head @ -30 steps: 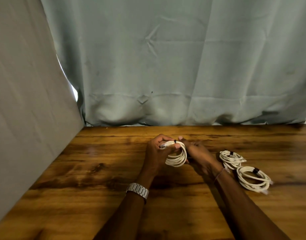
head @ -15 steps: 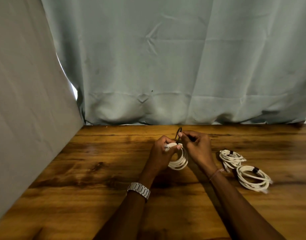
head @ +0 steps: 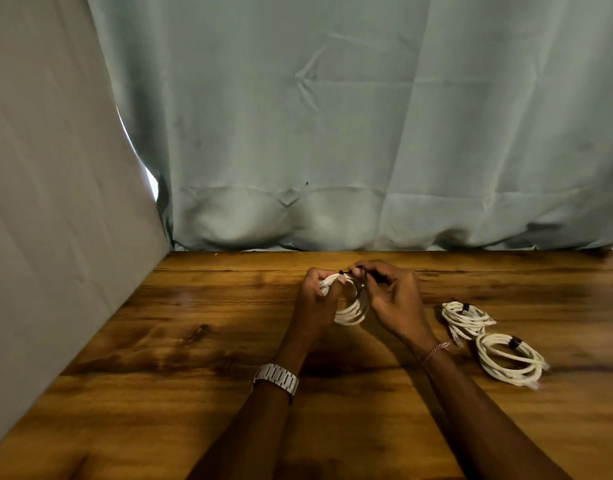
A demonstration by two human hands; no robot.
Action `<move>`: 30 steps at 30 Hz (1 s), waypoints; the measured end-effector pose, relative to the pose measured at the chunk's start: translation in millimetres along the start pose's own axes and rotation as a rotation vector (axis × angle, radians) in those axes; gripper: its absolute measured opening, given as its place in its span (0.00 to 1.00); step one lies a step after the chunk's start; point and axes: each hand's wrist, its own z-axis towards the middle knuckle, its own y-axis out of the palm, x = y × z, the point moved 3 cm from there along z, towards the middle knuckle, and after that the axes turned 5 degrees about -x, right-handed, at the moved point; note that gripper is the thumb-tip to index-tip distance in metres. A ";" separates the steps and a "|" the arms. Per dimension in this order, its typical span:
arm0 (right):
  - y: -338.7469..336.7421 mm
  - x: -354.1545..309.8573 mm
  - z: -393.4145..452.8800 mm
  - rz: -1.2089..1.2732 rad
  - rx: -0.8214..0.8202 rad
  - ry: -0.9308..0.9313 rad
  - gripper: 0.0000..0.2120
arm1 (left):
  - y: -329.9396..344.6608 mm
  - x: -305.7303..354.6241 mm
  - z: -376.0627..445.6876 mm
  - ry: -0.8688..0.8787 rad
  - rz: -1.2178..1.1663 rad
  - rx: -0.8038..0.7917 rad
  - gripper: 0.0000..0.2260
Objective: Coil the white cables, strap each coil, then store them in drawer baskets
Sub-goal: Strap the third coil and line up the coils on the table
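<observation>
Now: a third white coil gets its black strap

Behind the grip hangs a pale green curtain (head: 367, 116), with a grey panel (head: 48, 202) slanting down to its left. Under the grip lies the wooden table (head: 194, 375). Both forearms reach in from below toward the middle of it. The left hand (head: 315, 299), a metal watch (head: 276, 377) on its wrist, has its fingers curled round the top left of a white cable coil (head: 353, 311), held up just off the wood. The right hand (head: 395, 299), a thin thread bracelet (head: 436, 351) on its wrist, pinches a black strap (head: 350, 271) at the top of that same coil, thumb and forefinger closed on it. To the right of the grip, well apart from it, two more coils rest on the table, touching each other: the nearer strapped coil (head: 466, 315) and, further right and closer to the person, the second strapped coil (head: 509, 362), each bound with a dark band.
</observation>
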 end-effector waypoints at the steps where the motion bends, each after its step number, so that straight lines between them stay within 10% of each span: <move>1: 2.7 1.4 -0.5 -0.021 -0.016 0.000 0.09 | -1.9 0.8 0.1 0.007 -0.005 0.019 0.08; 15: 28.8 -9.0 -13.7 0.002 0.012 0.110 0.07 | -12.3 5.0 1.8 -0.182 -0.440 0.000 0.07; 30: 30.4 9.4 -14.7 -0.336 -0.080 -0.204 0.08 | -9.9 10.4 -0.1 -0.262 -0.562 -0.133 0.04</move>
